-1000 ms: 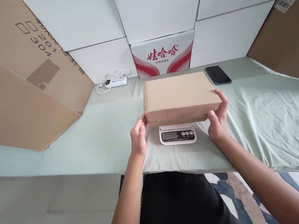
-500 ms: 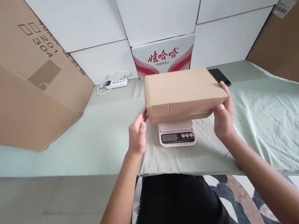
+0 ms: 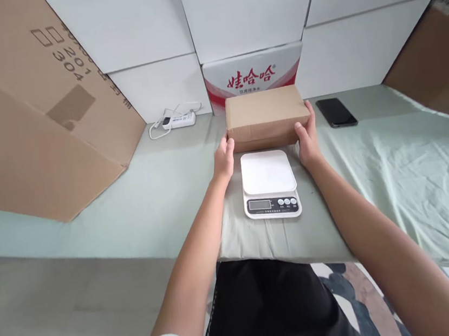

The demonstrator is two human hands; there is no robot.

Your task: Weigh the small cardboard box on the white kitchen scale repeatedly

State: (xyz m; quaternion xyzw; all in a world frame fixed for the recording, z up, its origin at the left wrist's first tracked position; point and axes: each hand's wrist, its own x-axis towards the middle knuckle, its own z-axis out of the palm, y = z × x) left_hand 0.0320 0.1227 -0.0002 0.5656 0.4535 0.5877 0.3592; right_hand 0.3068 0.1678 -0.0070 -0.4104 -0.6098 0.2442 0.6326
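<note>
A closed brown cardboard box [image 3: 266, 108] is gripped at both ends, just behind a white kitchen scale [image 3: 268, 173]. My left hand [image 3: 224, 157] holds its left end, thumb toward me. Around the right end, my right hand [image 3: 306, 133] has its thumb on the front face and its fingers along the side. The scale's plate carries nothing, and its small display looks blank. Whether the box rests on the cloth or hangs slightly above it, I cannot tell.
Behind the box stands a white and red printed carton [image 3: 253, 69] against white panels. A black phone [image 3: 336, 112] lies to the right. At the back left is a white power strip [image 3: 179, 120] with a cable. Large cardboard sheets [image 3: 38, 114] flank the cloth-covered table [image 3: 179, 195].
Both hands have carried the cardboard box away from me, from over the scale to behind it. The scale's plate has come into full view.
</note>
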